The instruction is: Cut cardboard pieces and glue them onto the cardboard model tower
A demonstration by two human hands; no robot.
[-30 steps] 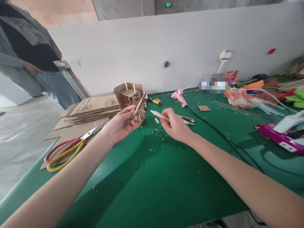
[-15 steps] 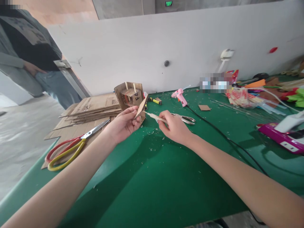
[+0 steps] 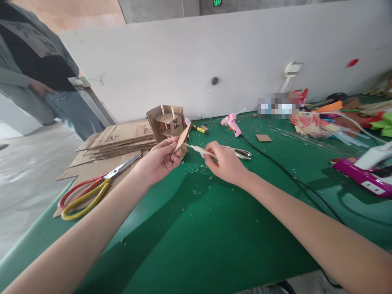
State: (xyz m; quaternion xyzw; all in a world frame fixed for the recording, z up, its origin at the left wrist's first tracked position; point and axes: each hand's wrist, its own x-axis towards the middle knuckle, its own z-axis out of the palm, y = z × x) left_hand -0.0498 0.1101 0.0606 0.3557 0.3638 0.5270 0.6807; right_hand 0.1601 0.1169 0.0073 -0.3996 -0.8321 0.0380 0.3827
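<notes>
A small flat cardboard piece (image 3: 183,138) is pinched, tilted, between the thumb and fingers of my left hand (image 3: 161,161). My right hand (image 3: 225,163) is closed round a pale slim-tipped tool (image 3: 199,150), whose thin tip points left and meets or nearly meets the cardboard's edge. Just behind my left hand stands a cardboard structure (image 3: 167,122) with two short wooden sticks. Silver-handled scissors (image 3: 242,154) lie partly hidden behind my right hand. Beyond the hands are a yellow and black cutter (image 3: 200,130) and a pink glue gun (image 3: 232,124).
Large red and yellow handled scissors (image 3: 105,178) rest on stacked cardboard (image 3: 122,136) at the left. A cardboard square (image 3: 263,138), a purple and white device (image 3: 364,176) and craft materials (image 3: 318,125) occupy the right. A person (image 3: 39,65) stands at the far left.
</notes>
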